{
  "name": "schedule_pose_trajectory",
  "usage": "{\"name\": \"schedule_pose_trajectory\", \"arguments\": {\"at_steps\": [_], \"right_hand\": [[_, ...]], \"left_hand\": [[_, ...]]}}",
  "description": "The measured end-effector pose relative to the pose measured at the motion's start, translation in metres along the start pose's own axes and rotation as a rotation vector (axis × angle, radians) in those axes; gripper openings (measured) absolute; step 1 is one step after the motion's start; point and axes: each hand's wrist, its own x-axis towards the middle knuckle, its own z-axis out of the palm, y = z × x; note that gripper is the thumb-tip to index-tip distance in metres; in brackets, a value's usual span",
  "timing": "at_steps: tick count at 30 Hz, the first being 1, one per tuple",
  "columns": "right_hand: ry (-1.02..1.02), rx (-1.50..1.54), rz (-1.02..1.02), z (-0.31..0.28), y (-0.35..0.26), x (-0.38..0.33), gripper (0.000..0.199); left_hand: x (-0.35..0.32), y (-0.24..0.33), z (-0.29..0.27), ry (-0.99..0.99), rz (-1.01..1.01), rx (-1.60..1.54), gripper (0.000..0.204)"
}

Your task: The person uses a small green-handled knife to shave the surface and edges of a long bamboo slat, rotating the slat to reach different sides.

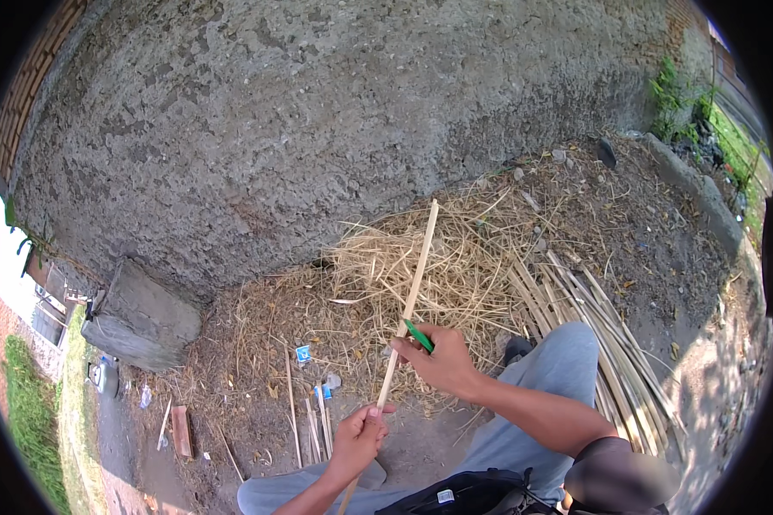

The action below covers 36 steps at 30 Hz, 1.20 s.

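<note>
A long pale bamboo strip (419, 266) runs slantwise in front of me, its far end above a heap of shavings. Near its lower part, my left hand (359, 439) is closed around it, with the thumb along the strip. Farther up, my right hand (445, 360) grips a slim green tool (418, 335) that looks like a knife. That tool lies against the strip, and the right thumb presses the strip from the other side. The tool's edge is too small to make out.
Curly pale shavings (464, 266) lie heaped against the rough grey wall (318, 112). Many long bamboo strips (614, 369) rest beside my right leg. Shorter strips (315, 427), blue wrappers (303, 354) and a brick (181, 432) lie to the left. A concrete block (146, 318) abuts the wall.
</note>
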Motion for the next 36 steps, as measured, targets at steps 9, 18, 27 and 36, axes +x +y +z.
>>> {"name": "schedule_pose_trajectory", "arguments": {"at_steps": [9, 18, 27, 36], "right_hand": [[-0.032, -0.538, -0.464, -0.029, 0.013, 0.009, 0.032], [0.041, -0.542, -0.651, -0.016, 0.004, -0.003, 0.022], [0.211, -0.668, -0.6, -0.018, 0.031, 0.028, 0.027], [0.122, -0.522, -0.011, -0.047, 0.028, 0.053, 0.035]], "left_hand": [[-0.027, -0.005, -0.025, -0.056, -0.311, -0.476, 0.034], [-0.053, -0.025, -0.015, 0.07, -0.077, -0.29, 0.032], [-0.106, -0.041, -0.013, 0.125, -0.214, -0.169, 0.032], [-0.139, -0.066, -0.033, 0.196, -0.559, -0.597, 0.037]]}}
